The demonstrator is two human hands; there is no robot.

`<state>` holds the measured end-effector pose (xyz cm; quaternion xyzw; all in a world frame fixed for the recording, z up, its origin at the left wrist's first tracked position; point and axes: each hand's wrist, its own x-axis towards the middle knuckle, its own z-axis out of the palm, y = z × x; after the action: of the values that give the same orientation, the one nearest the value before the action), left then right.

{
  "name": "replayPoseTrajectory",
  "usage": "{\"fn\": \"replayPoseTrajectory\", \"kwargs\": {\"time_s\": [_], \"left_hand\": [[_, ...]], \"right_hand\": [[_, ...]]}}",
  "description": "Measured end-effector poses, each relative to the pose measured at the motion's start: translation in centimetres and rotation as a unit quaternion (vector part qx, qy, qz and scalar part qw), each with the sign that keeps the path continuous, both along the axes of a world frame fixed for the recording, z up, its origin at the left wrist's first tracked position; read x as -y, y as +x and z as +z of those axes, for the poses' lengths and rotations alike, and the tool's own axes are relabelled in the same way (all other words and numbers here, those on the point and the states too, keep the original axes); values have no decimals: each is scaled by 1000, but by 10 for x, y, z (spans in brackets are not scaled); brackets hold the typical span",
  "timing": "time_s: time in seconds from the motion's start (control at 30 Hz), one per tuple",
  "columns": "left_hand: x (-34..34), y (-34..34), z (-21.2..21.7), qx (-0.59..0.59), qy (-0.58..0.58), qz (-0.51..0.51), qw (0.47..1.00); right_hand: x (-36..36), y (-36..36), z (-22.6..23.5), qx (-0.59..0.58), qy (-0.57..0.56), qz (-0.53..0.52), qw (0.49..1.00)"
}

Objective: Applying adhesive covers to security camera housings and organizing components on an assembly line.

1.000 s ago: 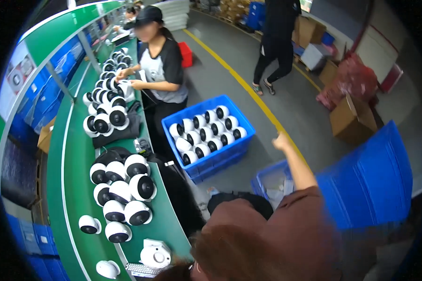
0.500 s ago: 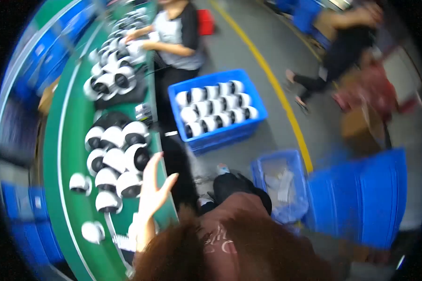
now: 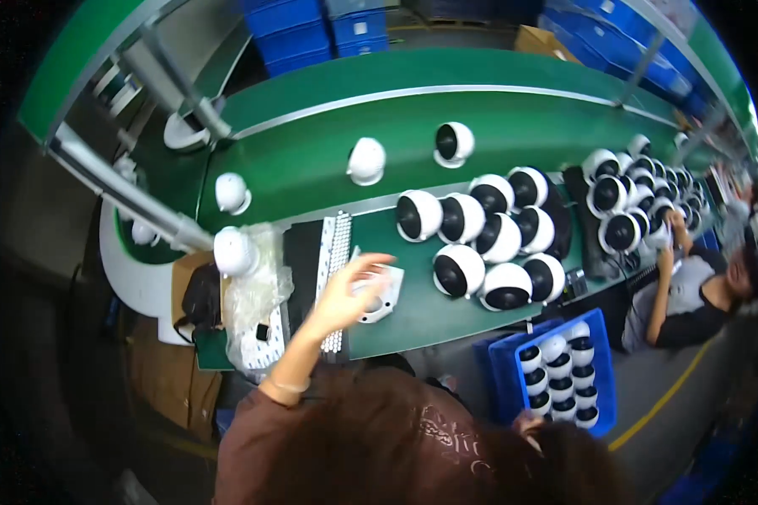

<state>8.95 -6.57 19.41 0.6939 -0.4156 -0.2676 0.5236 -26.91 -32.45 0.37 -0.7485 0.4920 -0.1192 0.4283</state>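
Note:
My left hand (image 3: 349, 295) reaches over the green workbench with its fingers apart and nothing in them. Under its fingertips lies a flat white plate (image 3: 385, 296) with holes; whether they touch cannot be made out. A white strip (image 3: 338, 252) with rows of small white pieces runs alongside the wrist. To the right of this hand stand several round white cameras with black faces (image 3: 461, 271). Only a small part of my right hand (image 3: 526, 423) shows, beside the near left corner of a blue crate (image 3: 602, 370); its fingers are too hidden to read. Similar cameras sit in rows inside that crate.
Along the green conveyor (image 3: 303, 156) stand three single cameras. Clear plastic bags (image 3: 257, 307) and another white unit (image 3: 236, 252) lie at the bench's left. Beyond the crate, a co-worker (image 3: 686, 290) handles something among more cameras. Metal posts (image 3: 135, 189) rise at left.
The view has swung round toward the bench, bringing its left end into sight. My left hand, earlier beside the grouped cameras, is now over the white plate. My right hand has come into view.

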Motion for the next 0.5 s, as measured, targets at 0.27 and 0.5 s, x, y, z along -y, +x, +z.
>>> {"fn": "replayPoseTrajectory", "kwargs": {"time_s": [0.27, 0.5], "left_hand": [[-84, 157, -52, 273, 106, 357, 887], [-52, 296, -81, 334, 262, 427, 798]], "right_hand": [[-10, 234, 141, 189, 34, 165, 967], [-29, 436, 104, 47, -24, 288, 956]]}}
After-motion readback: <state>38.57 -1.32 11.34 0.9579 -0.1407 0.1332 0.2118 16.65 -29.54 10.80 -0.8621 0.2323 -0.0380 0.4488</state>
